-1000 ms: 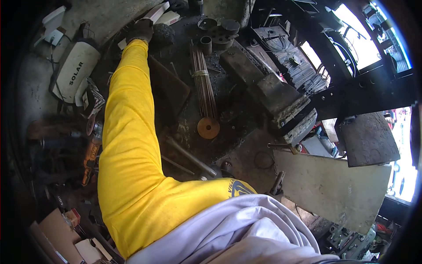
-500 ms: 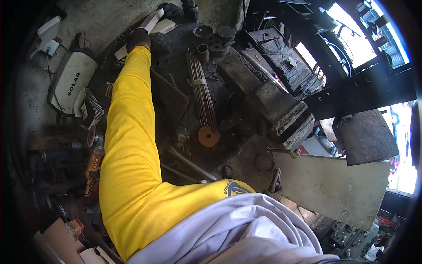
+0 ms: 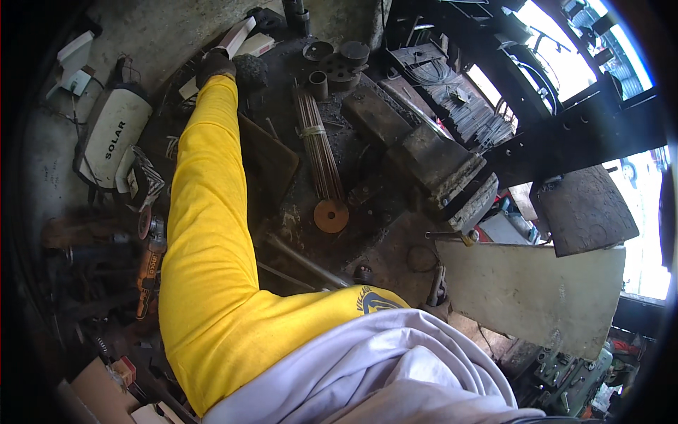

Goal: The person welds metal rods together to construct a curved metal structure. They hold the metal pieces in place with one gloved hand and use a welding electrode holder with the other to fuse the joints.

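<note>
At far counter (image 3: 367, 177) edge — left hand (image 3: 214, 65), grip unclear, reaches beside dark lump (image 3: 248, 71); right hand unseen; next needs firm grasp.

Daylight comes in from the upper right, blown out to white behind the dark frame bars (image 3: 565, 134). Workbench (image 3: 367, 233) mid-dim, flat light, soft shadows only. Left side falls off into deep shadow; floor clutter there is hard to read. Yellow sleeve (image 3: 205, 233) saturated, not clipped. Strong fisheye: straight edges bow near the rim, black vignette in the corners. Centre sharp, slight softness toward the edges, no motion blur visible
</note>
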The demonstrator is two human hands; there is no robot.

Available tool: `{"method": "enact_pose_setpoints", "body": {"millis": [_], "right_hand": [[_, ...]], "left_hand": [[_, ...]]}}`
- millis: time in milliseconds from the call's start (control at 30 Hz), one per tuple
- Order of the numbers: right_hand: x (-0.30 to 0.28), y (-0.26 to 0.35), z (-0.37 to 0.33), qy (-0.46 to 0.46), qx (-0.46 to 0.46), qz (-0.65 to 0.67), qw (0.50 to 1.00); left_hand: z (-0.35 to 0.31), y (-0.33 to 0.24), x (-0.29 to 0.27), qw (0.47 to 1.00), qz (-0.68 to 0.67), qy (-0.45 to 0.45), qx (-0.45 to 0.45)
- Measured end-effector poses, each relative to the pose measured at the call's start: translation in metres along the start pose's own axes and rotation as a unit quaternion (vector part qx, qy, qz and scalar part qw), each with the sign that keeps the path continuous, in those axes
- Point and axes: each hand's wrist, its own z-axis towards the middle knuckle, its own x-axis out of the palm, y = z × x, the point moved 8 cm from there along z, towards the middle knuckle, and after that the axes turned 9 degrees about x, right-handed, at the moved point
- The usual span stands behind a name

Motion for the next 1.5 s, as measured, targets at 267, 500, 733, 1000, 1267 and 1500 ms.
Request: {"method": "enact_pose_setpoints", "body": {"millis": [267, 500, 733, 1000, 1267, 1500], "right_hand": [[0.009, -0.052, 0.015, -0.059, 0.006, 0.015, 0.998], [0.004, -0.060, -0.007, -0.023, 0.023, 0.061, 0.998], [0.011, -0.066, -0.003, -0.024, -0.011, 0.094, 0.995], [0.021, -0.063, 0.039, 0.037, -0.136, 0.124, 0.982], [-0.040, -0.053, 0.017, 0.087, -0.285, 0.083, 0.951], [-0.010, -0.096, 0.077, 0.086, -0.314, -0.017, 0.945]], "left_hand": [[0.015, -0.020, 0.020, 0.995, -0.013, 0.045, 0.087], [0.008, -0.025, 0.004, 0.985, 0.049, 0.095, 0.137], [-0.032, -0.032, -0.052, 0.981, 0.130, 0.135, 0.059], [-0.095, -0.030, -0.203, 0.981, 0.194, -0.015, 0.016], [-0.272, -0.015, -0.357, 0.960, 0.118, -0.216, 0.134], [-0.450, 0.023, -0.425, 0.738, -0.593, -0.292, 0.136]]}}
